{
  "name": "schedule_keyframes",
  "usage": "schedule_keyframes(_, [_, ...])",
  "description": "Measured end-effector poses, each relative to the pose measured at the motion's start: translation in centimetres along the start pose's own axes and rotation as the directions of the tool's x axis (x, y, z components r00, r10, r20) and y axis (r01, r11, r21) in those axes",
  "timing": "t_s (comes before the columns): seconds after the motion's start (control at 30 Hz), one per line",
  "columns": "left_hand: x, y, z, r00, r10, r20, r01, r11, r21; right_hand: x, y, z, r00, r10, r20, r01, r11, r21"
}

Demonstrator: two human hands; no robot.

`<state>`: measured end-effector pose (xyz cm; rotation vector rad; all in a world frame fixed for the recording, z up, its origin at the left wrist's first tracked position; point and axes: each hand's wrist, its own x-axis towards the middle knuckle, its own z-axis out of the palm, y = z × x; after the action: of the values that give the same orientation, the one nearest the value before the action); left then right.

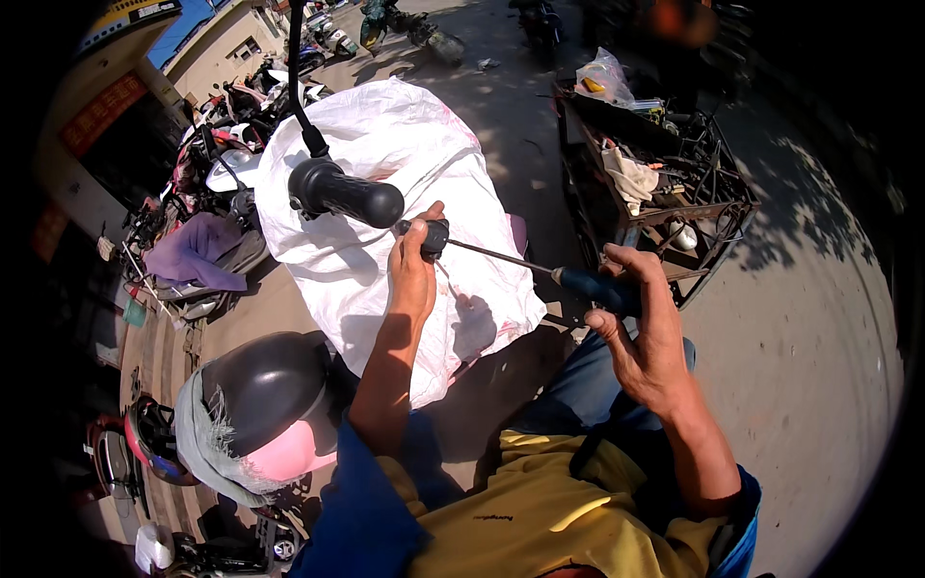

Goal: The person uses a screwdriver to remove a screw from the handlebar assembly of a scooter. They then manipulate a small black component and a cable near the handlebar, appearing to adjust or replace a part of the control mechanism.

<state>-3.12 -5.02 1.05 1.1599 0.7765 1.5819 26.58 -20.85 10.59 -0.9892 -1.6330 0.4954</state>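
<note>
The small black part (436, 239) sits near the middle of the scene, just beyond the left hand's thumb and just right of the handlebar's end.

Largest around it is the white sheet (424, 135), draped behind and below the part, perhaps to shield what lies beneath. To the far right, the tool cart (718, 209) carries jumbled metal pieces and a pale rag (631, 178), probably parked there so that tools lie within reach. Near left is a black seat (265, 390) over a pink body panel (289, 451), with a fringed grey cloth (202, 438) beside it.

The handlebar grip (352, 196) points toward the person, left of the part. The left hand (412, 279) is closed in a pinch around the part, likely to keep it steady. The right hand (655, 356) curls loosely about the blue handle of the screwdriver (593, 287), thumb and forefinger apart on either side, seemingly to leave room for twisting. Its slim shaft slants leftward to the part; whether the tip is seated cannot be told.
</note>
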Motion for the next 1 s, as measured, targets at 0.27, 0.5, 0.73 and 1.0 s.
schedule_keyframes(0.27, [-0.1,0.0,-0.2,0.999,0.024,0.035,-0.025,1.000,0.018,-0.4,1.9,-1.3,0.978,-0.121,0.171,0.161,0.956,-0.245])
schedule_keyframes(0.5, [-0.2,0.1,0.0,0.999,0.024,0.024,-0.025,0.999,0.043,-0.8,1.2,-1.0,0.995,0.074,0.062,-0.063,0.984,-0.164])
schedule_keyframes(0.73, [-0.6,0.4,0.6,0.999,0.028,0.043,-0.030,0.999,0.046,-0.3,1.9,-1.9,0.975,-0.057,0.215,0.119,0.951,-0.287])
schedule_keyframes(1.0, [-1.2,0.5,0.4,1.000,0.019,0.025,-0.019,1.000,0.023,-0.1,-0.1,-1.0,0.996,-0.062,0.067,0.077,0.966,-0.245])
